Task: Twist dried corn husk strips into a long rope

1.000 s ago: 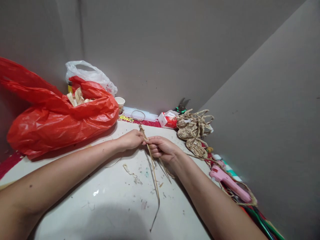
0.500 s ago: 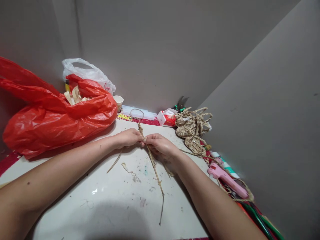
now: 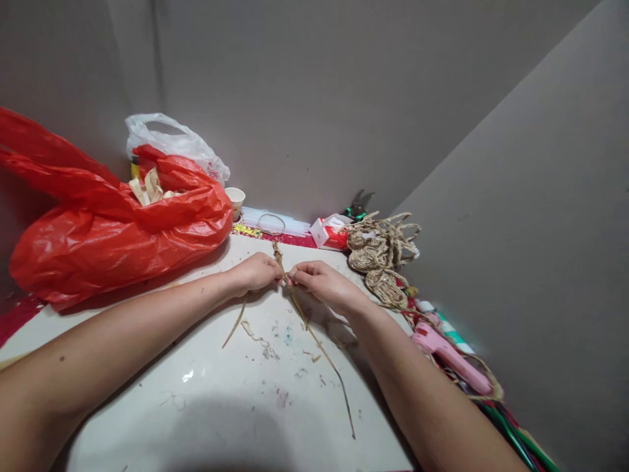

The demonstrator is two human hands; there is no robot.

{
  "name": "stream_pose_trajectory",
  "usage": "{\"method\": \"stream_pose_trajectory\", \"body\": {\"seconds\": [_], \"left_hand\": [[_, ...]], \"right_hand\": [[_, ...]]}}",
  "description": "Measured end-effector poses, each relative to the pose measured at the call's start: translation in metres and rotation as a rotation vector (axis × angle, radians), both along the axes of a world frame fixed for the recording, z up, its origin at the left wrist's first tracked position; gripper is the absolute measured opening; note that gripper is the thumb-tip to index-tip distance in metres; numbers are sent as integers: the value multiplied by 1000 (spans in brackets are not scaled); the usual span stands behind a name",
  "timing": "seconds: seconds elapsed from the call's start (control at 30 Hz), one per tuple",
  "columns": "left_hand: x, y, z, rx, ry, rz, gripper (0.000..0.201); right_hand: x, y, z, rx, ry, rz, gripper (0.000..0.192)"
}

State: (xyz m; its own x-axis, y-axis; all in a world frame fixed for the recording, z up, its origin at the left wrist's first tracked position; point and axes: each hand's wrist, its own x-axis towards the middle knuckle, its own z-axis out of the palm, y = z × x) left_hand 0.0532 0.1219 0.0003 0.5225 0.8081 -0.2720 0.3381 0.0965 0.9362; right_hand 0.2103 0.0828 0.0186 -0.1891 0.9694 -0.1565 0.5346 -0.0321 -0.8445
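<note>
Between my two hands is a thin braided cord of dry straw [image 3: 278, 253], its plaited end pointing to the back of the table. My left hand [image 3: 260, 270] is closed in a pinch on the braid from the left. From the right, my right hand [image 3: 314, 280] pinches the straw close beside it, fingertips almost touching the left ones. A long loose strand [image 3: 325, 354] trails from the fingers toward the front of the white table [image 3: 206, 406]. A shorter strand [image 3: 234, 322] hangs below my left hand.
A red plastic bag [image 3: 128, 242] with pale strips inside fills the left side. At the back are a paper cup [image 3: 236, 202], clear glue sticks [image 3: 287, 225], a tissue pack [image 3: 334, 232] and pliers [image 3: 358, 208]. Woven straw pieces [image 3: 381, 252] and a pink glue gun [image 3: 449, 354] lie along the right.
The long loose strand's front end has swung to the right. My right hand has shifted slightly right, and its fingertips are a little farther from the left ones.
</note>
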Motion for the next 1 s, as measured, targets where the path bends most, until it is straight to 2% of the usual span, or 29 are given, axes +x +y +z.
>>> {"method": "stream_pose_trajectory", "body": {"seconds": [0.17, 0.3, 0.37, 0.43, 0.5, 0.53, 0.63, 0.7, 0.8, 0.87, 1.0], "left_hand": [[1, -2, -4, -95, -132, -7, 19], [1, -3, -3, -146, -166, 9, 26], [1, -3, -1, -136, -153, 14, 24], [0, -2, 2, -140, -156, 14, 18], [-2, -1, 5, -169, -192, -2, 13], [-3, 1, 6, -193, -214, -12, 13], [-5, 3, 6, -257, -269, -37, 13], [-6, 4, 5, -274, -297, -56, 11], [-5, 5, 2, -251, -309, -87, 9], [-6, 4, 1, -217, -294, -99, 10], [-8, 4, 0, -161, -252, -161, 14]], "right_hand": [[-16, -7, -13, -72, -39, -25, 23], [-17, -14, -19, 49, -143, 30, 22], [-18, -21, -9, 68, -211, 138, 25], [-16, -27, 6, -22, -226, 293, 27], [-12, -27, 22, -111, -165, 346, 29], [-9, -25, 27, -96, -126, 286, 32], [1, -12, 26, 129, -61, -81, 33], [3, -3, 14, 166, -9, -171, 31], [-1, 3, -4, -91, 219, -59, 30], [-4, 3, -10, -256, 352, -20, 29], [-1, 5, -9, -386, 396, -23, 25]]}}
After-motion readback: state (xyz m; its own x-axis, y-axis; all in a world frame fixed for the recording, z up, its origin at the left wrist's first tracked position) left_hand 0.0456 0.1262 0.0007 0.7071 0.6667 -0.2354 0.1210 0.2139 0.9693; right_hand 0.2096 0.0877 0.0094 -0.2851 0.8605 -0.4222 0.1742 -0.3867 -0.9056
